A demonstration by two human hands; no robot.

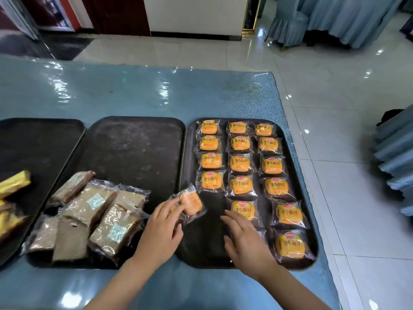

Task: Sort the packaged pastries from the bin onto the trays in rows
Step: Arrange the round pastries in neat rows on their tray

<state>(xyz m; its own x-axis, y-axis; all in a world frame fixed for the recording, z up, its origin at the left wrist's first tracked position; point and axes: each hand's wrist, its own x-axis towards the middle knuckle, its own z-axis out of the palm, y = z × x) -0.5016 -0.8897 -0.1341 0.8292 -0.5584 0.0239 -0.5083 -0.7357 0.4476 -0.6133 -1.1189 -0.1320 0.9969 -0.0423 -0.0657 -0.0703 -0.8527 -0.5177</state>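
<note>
On the right black tray (202, 249) several orange packaged buns (240, 163) lie in three rows. My left hand (162, 229) pinches one more orange bun (190, 203) by its wrapper over the tray's left edge, the packet tilted. Flat, with straight fingers, my right hand (243, 237) rests on the tray, its fingertips touching a bun (243, 209) of the middle row. The middle black tray (134, 148) carries several brown packaged cakes (93, 202) heaped at its near left. No bin is in view.
A third black tray (40, 144) at the left holds yellow-wrapped pastries (13, 182) at the frame's edge. The trays sit on a blue-covered table (134, 90) whose right edge runs close beside the right tray. Beyond it lie a tiled floor and blue draped chairs (288, 30).
</note>
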